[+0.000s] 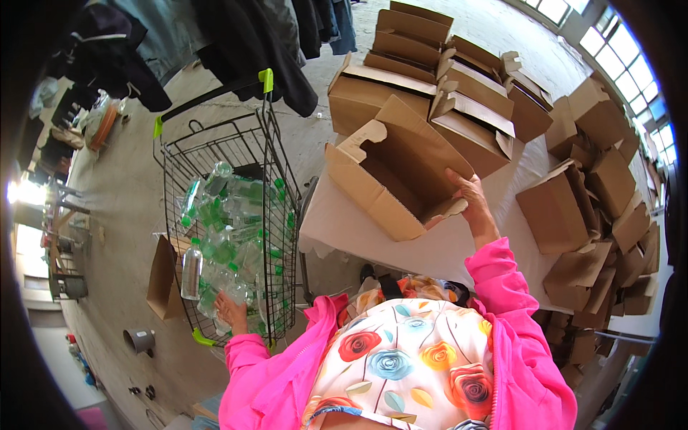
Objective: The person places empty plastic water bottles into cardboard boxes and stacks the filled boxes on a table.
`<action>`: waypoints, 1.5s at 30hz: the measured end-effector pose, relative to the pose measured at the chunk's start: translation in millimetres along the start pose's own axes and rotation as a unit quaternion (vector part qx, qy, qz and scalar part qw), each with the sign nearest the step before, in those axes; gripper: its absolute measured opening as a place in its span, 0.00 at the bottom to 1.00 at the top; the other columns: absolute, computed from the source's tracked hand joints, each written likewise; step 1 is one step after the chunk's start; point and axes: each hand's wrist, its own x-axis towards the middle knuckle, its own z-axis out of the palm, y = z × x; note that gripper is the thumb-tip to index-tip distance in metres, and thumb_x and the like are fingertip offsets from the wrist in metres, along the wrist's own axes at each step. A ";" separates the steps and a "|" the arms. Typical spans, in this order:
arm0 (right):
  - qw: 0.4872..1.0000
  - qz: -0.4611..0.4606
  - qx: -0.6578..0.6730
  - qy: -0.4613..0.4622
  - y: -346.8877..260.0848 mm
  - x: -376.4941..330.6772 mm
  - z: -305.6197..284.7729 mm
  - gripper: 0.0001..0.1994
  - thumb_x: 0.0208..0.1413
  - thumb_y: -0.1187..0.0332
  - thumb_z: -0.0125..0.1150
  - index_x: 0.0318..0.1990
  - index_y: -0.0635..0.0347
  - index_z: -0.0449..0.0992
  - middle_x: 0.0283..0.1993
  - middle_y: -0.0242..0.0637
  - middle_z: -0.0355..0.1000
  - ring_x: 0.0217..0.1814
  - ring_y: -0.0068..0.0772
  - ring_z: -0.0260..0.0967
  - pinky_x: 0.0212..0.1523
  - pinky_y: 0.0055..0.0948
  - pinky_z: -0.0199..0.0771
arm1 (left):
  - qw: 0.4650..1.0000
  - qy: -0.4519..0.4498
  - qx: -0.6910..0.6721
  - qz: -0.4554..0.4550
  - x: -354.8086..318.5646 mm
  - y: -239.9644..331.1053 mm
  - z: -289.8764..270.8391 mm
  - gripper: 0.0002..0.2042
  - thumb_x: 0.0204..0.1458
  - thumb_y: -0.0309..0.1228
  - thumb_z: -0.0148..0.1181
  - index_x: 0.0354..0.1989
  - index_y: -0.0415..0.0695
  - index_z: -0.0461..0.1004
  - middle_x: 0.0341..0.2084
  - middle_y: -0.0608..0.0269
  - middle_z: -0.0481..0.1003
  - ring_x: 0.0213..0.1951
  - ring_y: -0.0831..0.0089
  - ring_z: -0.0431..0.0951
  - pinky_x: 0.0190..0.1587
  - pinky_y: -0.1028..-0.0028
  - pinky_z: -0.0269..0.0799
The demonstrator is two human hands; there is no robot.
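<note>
My left hand (231, 314) reaches into a black wire shopping cart (167, 175) with lime-green corner pieces. Its fingers are apart and lie against the clear plastic bottles (240, 247) with green caps heaped inside. An upright bottle (191, 271) stands at the cart's left side. With my right hand (471, 195) I grip the right wall of an open cardboard box (390, 204), thumb on the inside and the other fingers partly hidden. The box sits tilted on a white-covered table (337, 233), its flaps raised; its visible inside holds nothing.
Behind the box stand several cardboard boxes (383, 89) in rows. More boxes (555, 208) are piled at the right. Dark clothes (251, 54) hang beyond the cart. Left of the cart, a cardboard piece (163, 279) and a grey cup-shaped container (138, 340) are on the floor.
</note>
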 end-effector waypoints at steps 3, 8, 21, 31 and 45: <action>0.999 0.026 -0.001 -0.047 -10.3 -16.6 -0.8 0.24 0.42 0.68 0.66 0.50 0.57 0.69 0.42 0.30 0.71 0.40 0.24 0.66 0.38 0.21 0.62 | 0.997 0.062 -0.022 0.040 7.6 -4.9 -9.8 0.38 0.29 0.34 0.70 0.52 0.41 0.58 0.49 0.52 0.63 0.53 0.56 0.60 0.53 0.58 0.59; 0.998 0.038 -0.042 -0.020 -23.0 -26.9 14.8 0.23 0.42 0.70 0.65 0.49 0.60 0.70 0.46 0.32 0.70 0.51 0.26 0.62 0.52 0.26 0.57 | 0.940 0.285 -0.171 -0.082 15.1 0.7 -59.7 0.35 0.31 0.37 0.69 0.50 0.37 0.60 0.42 0.46 0.67 0.44 0.52 0.68 0.49 0.62 0.64; 0.993 -0.014 -0.077 -0.087 -10.7 -11.4 5.9 0.19 0.43 0.73 0.64 0.47 0.62 0.72 0.43 0.32 0.72 0.45 0.25 0.65 0.50 0.26 0.61 | 0.516 0.131 -0.736 0.417 -21.0 317.8 -317.9 0.38 0.39 0.49 0.64 0.53 0.35 0.58 0.47 0.48 0.66 0.49 0.58 0.68 0.52 0.60 0.66; 0.984 -0.045 -0.140 -0.100 -31.0 -3.9 -32.6 0.16 0.43 0.70 0.64 0.43 0.64 0.75 0.36 0.32 0.73 0.38 0.25 0.67 0.43 0.25 0.65 | 0.594 -0.208 -0.303 0.715 -39.8 501.8 -232.8 0.30 0.29 0.25 0.67 0.46 0.42 0.62 0.37 0.50 0.71 0.40 0.61 0.74 0.44 0.69 0.69; 0.998 -0.017 -0.049 -0.042 5.1 20.7 -55.6 0.12 0.51 0.68 0.59 0.42 0.60 0.76 0.33 0.25 0.73 0.32 0.14 0.65 0.32 0.19 0.66 | 0.660 -0.140 -0.176 0.716 -38.9 505.2 -202.9 0.15 0.46 0.33 0.58 0.42 0.41 0.71 0.36 0.51 0.73 0.40 0.55 0.72 0.41 0.66 0.70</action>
